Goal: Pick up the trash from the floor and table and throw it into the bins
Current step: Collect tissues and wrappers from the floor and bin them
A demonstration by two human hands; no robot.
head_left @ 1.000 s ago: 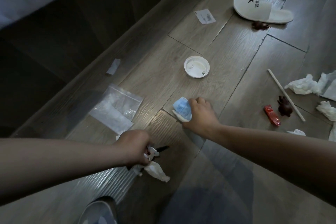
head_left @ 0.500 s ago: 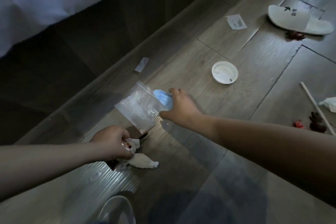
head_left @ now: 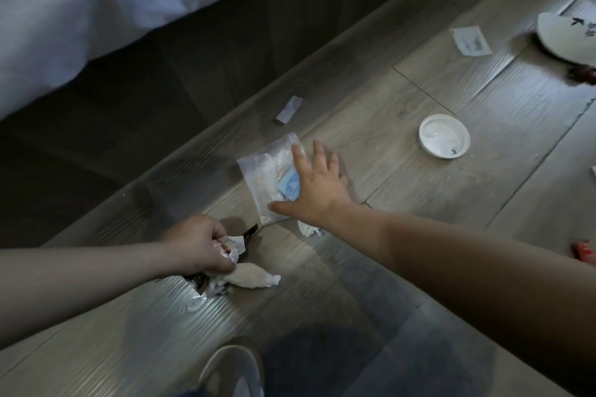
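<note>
A grey wood-plank floor (head_left: pixel 419 203) runs beside a bed, whose pale sheet (head_left: pixel 96 10) hangs over a dark base at 10 o'clock. Near the middle of the frame lies a clear plastic bag (head_left: pixel 267 177), flat on the boards, its long axis running roughly from 11 to 5 o'clock. The person's right hand (head_left: pixel 317 190) is laid over the bag's 3 o'clock side, fingers straight and spread, thumb pointing toward 9 o'clock. A blue wrapper (head_left: pixel 292 185) shows under the palm; whether the hand has hold of it cannot be told. A scrap of white tissue (head_left: pixel 309 230) peeks out below the wrist.

At 7 o'clock from the bag, the left hand (head_left: pixel 200 243) is clenched around crumpled paper and dark wrappers (head_left: pixel 232 246). A twisted tissue (head_left: pixel 254 279) trails from that fist, its length lying from 9 to 3 o'clock, tail toward 3.

A white round lid (head_left: pixel 444 136) sits at 2 o'clock from the bag, well apart. A small paper slip (head_left: pixel 289 109) lies at 12 o'clock, a printed label (head_left: pixel 471 41) and a white slipper (head_left: pixel 564 39) farther off toward 2 o'clock.
</note>
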